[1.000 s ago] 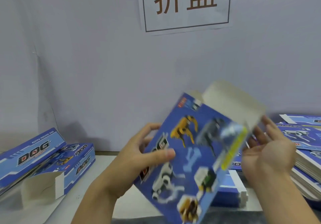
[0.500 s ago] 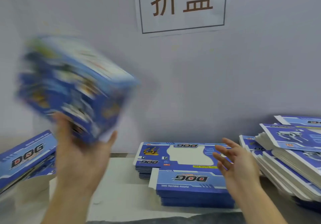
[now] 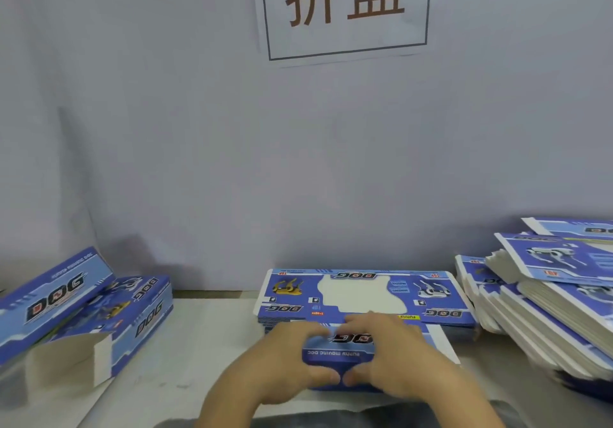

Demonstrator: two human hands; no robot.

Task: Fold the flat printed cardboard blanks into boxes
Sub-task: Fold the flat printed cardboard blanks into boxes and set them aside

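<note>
Both hands sit on the near stack of blanks (image 3: 338, 349), which lies on the desk (image 3: 205, 334) right in front of the person. The left hand (image 3: 285, 358) and right hand (image 3: 391, 358) mirror each other: fingers (image 3: 298, 329) curled over the far edge of the top blank, thumbs meeting at the near edge, so each hand is clamped on that one sheet.

To lift it well, I would peel only the top blank, letting the thumbs slide it slightly toward the body so the sheet beneath stays put; the glossy print probably clings.

Behind the near stack lies a second stack (image 3: 365, 295) with a white cut-out window, touching it or nearly so. To the right of the near stack leans a tall, slumping pile (image 3: 547, 311), which could slip if bumped. Well to the left of the near stack lie finished boxes (image 3: 83, 305), one with an open flap.
</note>
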